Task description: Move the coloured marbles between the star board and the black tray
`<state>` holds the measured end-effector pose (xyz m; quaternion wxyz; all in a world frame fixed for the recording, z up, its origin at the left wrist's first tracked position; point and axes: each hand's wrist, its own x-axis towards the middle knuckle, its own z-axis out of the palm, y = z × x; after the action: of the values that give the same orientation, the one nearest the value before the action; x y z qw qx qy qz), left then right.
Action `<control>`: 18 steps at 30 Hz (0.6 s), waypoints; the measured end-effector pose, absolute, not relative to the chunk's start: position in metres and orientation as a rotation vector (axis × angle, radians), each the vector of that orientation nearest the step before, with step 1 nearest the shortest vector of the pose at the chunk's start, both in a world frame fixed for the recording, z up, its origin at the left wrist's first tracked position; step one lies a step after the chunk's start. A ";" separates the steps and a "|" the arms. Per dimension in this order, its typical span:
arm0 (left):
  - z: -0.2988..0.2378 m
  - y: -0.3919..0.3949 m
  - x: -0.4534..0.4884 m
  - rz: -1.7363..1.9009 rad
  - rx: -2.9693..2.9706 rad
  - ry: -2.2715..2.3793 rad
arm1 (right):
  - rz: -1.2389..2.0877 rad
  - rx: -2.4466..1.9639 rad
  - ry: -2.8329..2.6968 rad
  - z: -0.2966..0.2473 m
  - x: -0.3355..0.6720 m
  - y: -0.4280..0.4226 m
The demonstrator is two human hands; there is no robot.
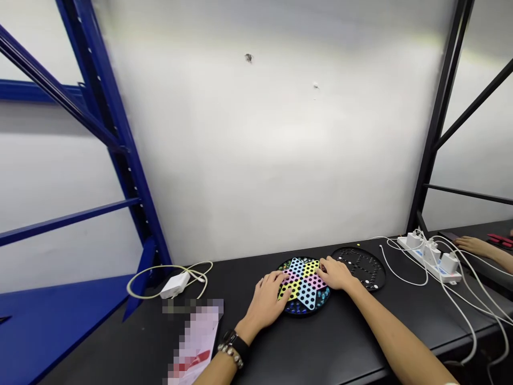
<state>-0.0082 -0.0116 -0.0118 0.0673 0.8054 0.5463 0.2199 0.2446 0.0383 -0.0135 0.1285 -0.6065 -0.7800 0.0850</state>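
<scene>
A round Chinese checkers board [308,297] lies flat on the black table, with a star of pink, yellow and blue holed fields. Blue and green glass marbles [297,307] sit in the pockets round its rim. My left hand [265,299] rests over the board's left edge, fingers laid out and thumb apart. At the upper right edge is my right hand [335,272], its fingers curled together over the rim; whatever they pinch is hidden. Beside it on the right lies a round black tray or lid [374,267], partly behind that hand.
A white power strip [436,262] with chargers and trailing cables stands at right. Another person's hand [475,246] is beyond it. On the left are a white adapter [175,285] with a coiled cable and a blurred pinkish flat item [196,337]. Blue rack posts [132,176] rise at left.
</scene>
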 end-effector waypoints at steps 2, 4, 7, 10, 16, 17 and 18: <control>-0.012 -0.011 -0.008 0.667 2.428 1.651 | 0.213 -1.775 -2.294 -0.015 0.244 0.040; -0.013 -0.011 -0.008 0.670 2.432 1.658 | 0.174 -1.777 -2.320 -0.017 0.244 0.042; -0.014 -0.010 -0.008 0.673 2.442 1.659 | 0.141 -1.759 -2.352 -0.018 0.244 0.044; -0.015 -0.009 -0.008 0.669 2.437 1.659 | 0.114 -1.750 -2.368 -0.017 0.245 0.045; -0.015 -0.009 -0.009 0.668 2.444 1.652 | 0.076 -1.793 -2.350 -0.017 0.245 0.046; -0.015 -0.009 -0.009 0.665 2.446 1.651 | 0.068 -1.791 -2.341 -0.018 0.245 0.046; -0.015 -0.009 -0.009 0.664 2.447 1.652 | 0.067 -1.781 -2.331 -0.019 0.246 0.047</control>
<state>-0.0089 -0.0089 -0.0150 0.0576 0.8072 0.5451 0.2191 0.2458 0.0466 -0.0185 0.1035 -0.6038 -0.7901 0.0227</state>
